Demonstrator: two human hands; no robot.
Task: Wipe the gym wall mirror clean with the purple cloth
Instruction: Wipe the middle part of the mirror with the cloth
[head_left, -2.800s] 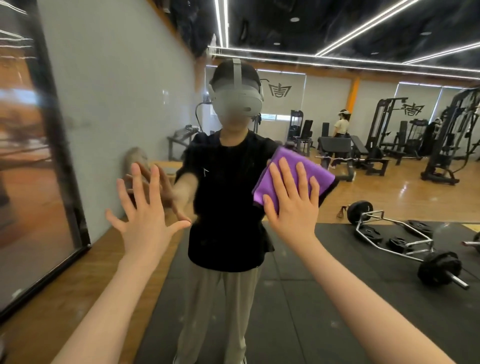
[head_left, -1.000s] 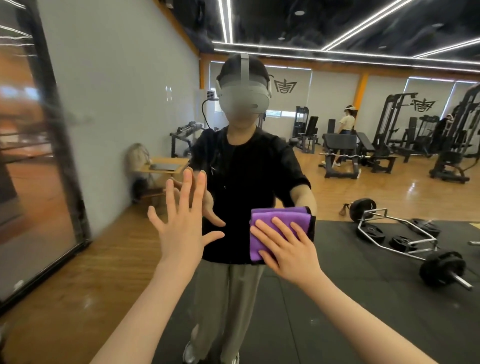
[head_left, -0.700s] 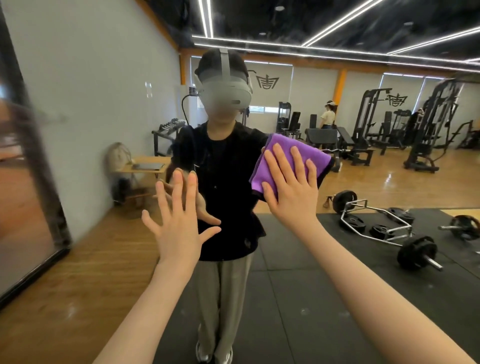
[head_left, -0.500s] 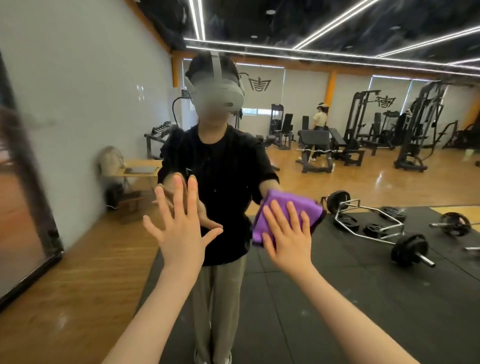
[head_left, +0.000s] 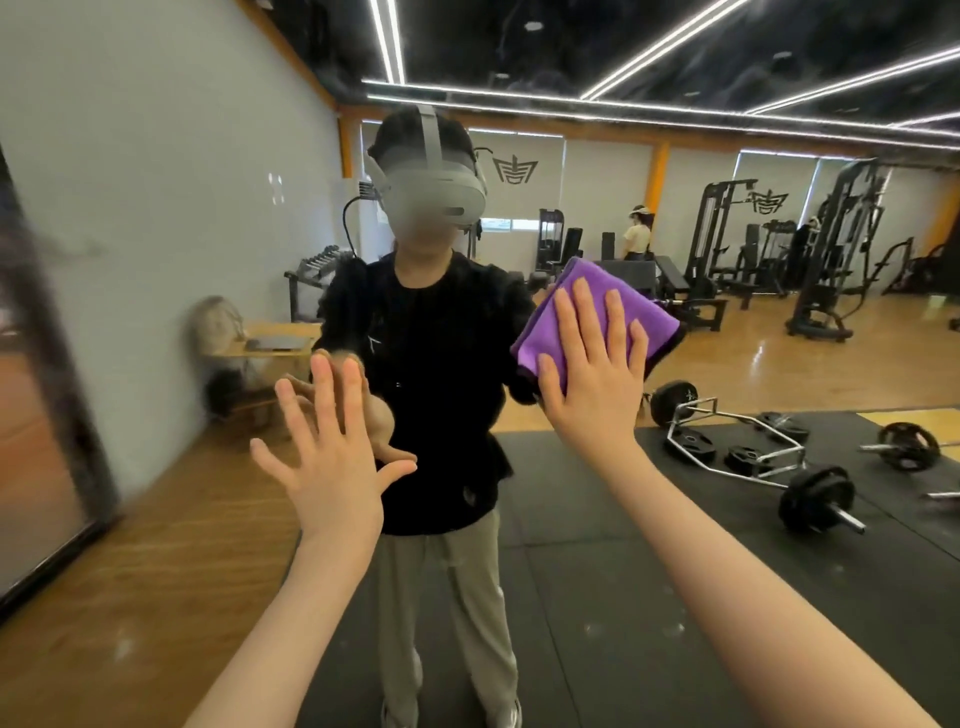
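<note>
The left hand is held up flat at the mirror, fingers straight and spread, holding nothing. To its right, higher up, the right hand presses the folded purple cloth against the glass with straight fingers.

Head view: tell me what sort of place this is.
A gym, seen reflected in a wall mirror. Cable weight machines stand along the far wall, a loaded hex bar lies on black rubber floor mats, and a dumbbell rack sits behind.
</note>
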